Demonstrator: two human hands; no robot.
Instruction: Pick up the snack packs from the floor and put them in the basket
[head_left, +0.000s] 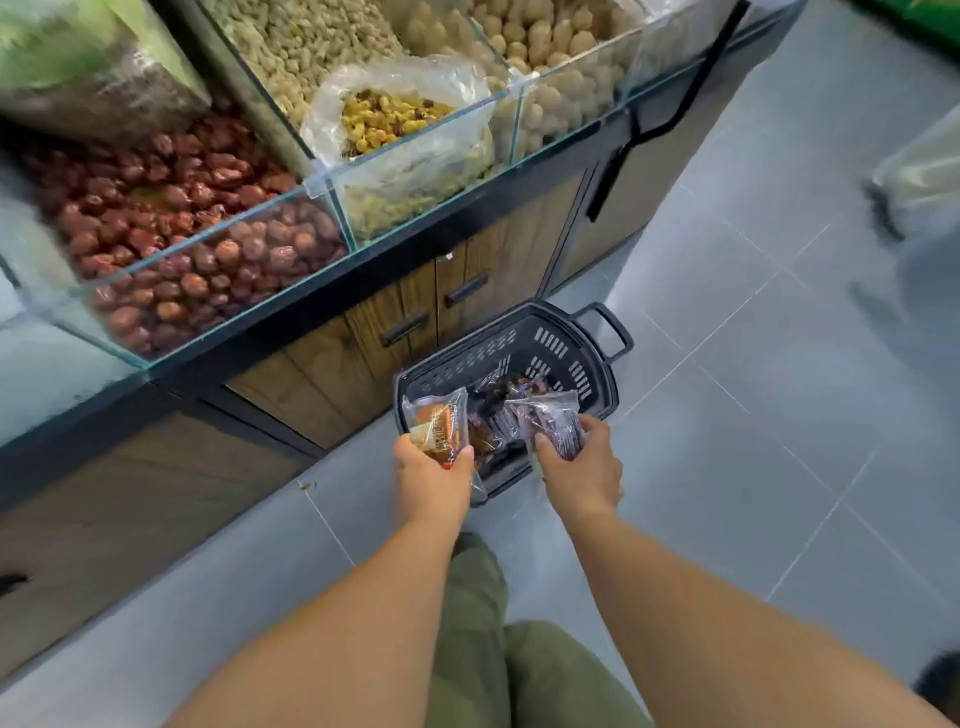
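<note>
A black plastic basket (519, 343) stands on the grey tiled floor against the counter, with several dark snack packs (498, 415) inside. My left hand (434, 480) grips an orange and clear snack pack (439, 423) above the basket's near left rim. My right hand (584, 470) holds a dark purple snack pack (558, 423) over the basket's near right side. Both packs hang just above the basket's opening.
A display counter with glass bins of red dates (171, 228), yellow raisins (395, 119) and nuts (545, 52) runs along the left, over wooden cabinet doors (415, 322). Grey floor tiles (753, 415) spread to the right. My legs in green trousers (493, 649) are below.
</note>
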